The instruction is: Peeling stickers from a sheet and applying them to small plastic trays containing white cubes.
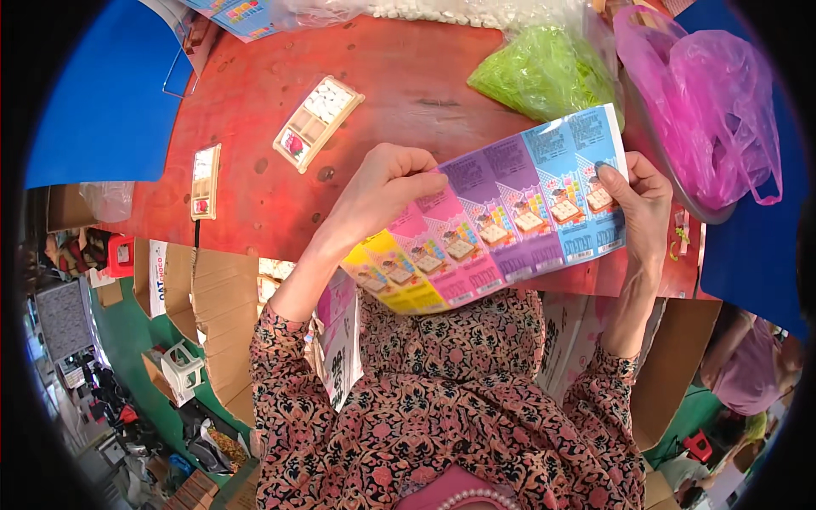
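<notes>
Over the near edge of the table, both my hands hold up a glossy printed sheet, tilted. Its bands run from yellow through pink and purple to blue, with repeated small pictures. My left hand pinches the upper edge around the pink band, thumb on top. At the blue end, my right hand grips the side edge, its thumb pressed on the face and its fingers behind. Beyond my left hand lies a small divided tray with white pieces and a red piece. A similar tray sits farther left.
A bag of bright green material and a pink plastic bag occupy the table's far right. Many small white pieces lie along the back in clear plastic. Cardboard boxes stand below the red table. Other people appear at lower right.
</notes>
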The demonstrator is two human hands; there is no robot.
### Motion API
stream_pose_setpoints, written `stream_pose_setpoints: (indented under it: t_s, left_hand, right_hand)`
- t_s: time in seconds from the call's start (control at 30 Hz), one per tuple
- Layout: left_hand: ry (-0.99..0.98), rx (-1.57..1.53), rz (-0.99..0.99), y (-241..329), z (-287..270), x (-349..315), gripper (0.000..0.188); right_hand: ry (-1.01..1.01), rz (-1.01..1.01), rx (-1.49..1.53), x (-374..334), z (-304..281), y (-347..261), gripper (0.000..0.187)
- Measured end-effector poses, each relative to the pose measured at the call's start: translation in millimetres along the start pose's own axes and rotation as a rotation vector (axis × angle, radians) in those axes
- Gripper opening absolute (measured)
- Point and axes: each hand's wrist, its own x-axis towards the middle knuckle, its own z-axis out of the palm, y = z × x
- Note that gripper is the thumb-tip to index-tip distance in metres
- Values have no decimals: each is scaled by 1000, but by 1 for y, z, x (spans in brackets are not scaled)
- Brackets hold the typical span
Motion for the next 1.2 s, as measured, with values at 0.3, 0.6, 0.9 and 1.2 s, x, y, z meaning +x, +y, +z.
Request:
stream_pose_setpoints:
  t_s: [0.3, 0.6, 0.9, 1.2]
  left_hand:
    - [61, 59, -18, 1, -2, 5, 18]
    - [-191, -137, 17, 28, -1, -13, 16]
    - [-309, -131, 124, 58, 9, -26, 12]
    - [-95, 316, 523, 77, 21, -32, 17]
  right_hand:
    - [-10, -85, -103, -6, -2, -11, 11]
    - [278, -429, -1068, -7, 20, 3, 46]
    - [-348, -304, -768, -68, 85, -15, 99]
    - [-325, -135, -314, -72, 92, -31, 43]
